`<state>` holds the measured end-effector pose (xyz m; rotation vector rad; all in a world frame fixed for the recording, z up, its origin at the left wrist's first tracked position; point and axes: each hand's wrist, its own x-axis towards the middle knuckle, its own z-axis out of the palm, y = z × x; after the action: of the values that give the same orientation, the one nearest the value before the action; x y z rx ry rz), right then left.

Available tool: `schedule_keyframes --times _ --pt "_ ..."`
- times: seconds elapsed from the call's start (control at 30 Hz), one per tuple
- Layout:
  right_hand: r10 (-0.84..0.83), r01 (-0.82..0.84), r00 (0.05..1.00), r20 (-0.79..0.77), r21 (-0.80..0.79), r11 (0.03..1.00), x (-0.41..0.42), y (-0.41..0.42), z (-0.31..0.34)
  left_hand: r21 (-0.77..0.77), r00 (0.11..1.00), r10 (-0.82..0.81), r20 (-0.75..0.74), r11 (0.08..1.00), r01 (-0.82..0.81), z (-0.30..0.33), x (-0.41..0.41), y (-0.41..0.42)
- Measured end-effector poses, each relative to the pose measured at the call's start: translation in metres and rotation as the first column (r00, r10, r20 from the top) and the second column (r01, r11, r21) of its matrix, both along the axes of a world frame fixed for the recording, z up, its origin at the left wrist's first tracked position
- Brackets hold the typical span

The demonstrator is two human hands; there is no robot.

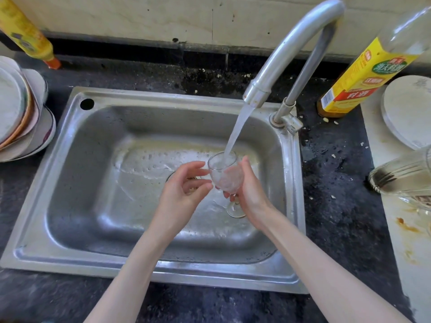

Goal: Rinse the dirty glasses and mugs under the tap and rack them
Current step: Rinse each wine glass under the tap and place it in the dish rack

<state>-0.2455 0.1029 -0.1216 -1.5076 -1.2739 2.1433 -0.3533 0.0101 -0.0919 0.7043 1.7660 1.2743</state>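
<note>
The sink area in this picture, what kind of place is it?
Most likely a home kitchen. A steel sink is set in a dark counter, the tap runs water into a stemmed glass, and stacked plates and a sauce bottle stand beside it.

Two hands, left [184,183] and right [250,192]; one stemmed glass [225,176]; one tap [286,59]; one sink [70,206]; one stack of plates [21,113]; two yellow-labelled bottles [28,31] [363,68]; one separate plate [408,110]
</note>
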Motion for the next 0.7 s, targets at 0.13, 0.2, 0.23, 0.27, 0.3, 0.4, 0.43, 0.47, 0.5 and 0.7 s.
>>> schedule_keyframes --times 0.13,0.2,0.23,0.27,0.3,0.4,0.43,0.47,0.5,0.7 --pt "0.043 -0.033 0.992 -0.118 0.085 0.996 -0.005 0.009 -0.004 0.078 0.742 -0.099 -0.663 0.977 0.2 0.003 -0.008 0.001" --pt "0.087 -0.071 0.987 -0.132 0.124 0.99 -0.006 0.013 -0.006 0.061 0.588 -0.169 -0.791 0.934 0.351 0.008 -0.013 0.005" --pt "0.112 -0.094 0.986 -0.125 0.137 0.986 -0.006 0.015 -0.005 0.038 0.567 -0.223 -0.793 0.911 0.411 0.012 -0.014 0.008" --pt "0.139 -0.122 0.984 -0.107 0.155 0.98 -0.005 0.017 -0.004 0.004 0.572 -0.294 -0.766 0.887 0.461 0.016 -0.016 0.012" --pt "0.166 -0.148 0.983 -0.085 0.181 0.972 -0.005 0.019 -0.002 -0.043 0.58 -0.38 -0.721 0.859 0.51 0.02 -0.018 0.015" --pt "0.233 -0.22 0.972 -0.023 0.254 0.942 -0.003 0.024 0.002 -0.27 0.466 -0.644 -0.606 0.718 0.642 0.03 -0.021 0.028" --pt "0.254 -0.237 0.967 -0.031 0.258 0.936 -0.003 0.026 0.003 -0.345 0.39 -0.708 -0.589 0.657 0.671 0.032 -0.021 0.032" --pt "0.271 -0.253 0.962 -0.042 0.249 0.935 -0.002 0.027 0.003 -0.406 0.321 -0.75 -0.578 0.606 0.684 0.035 -0.021 0.035" --pt "0.28 -0.264 0.959 -0.042 0.23 0.937 -0.002 0.029 0.003 -0.441 0.284 -0.771 -0.57 0.578 0.686 0.037 -0.02 0.038" --pt "0.3 -0.251 0.943 -0.143 0.284 0.925 0.006 0.027 0.004 -0.26 0.668 -0.547 -0.505 0.834 0.487 0.036 -0.013 0.043"
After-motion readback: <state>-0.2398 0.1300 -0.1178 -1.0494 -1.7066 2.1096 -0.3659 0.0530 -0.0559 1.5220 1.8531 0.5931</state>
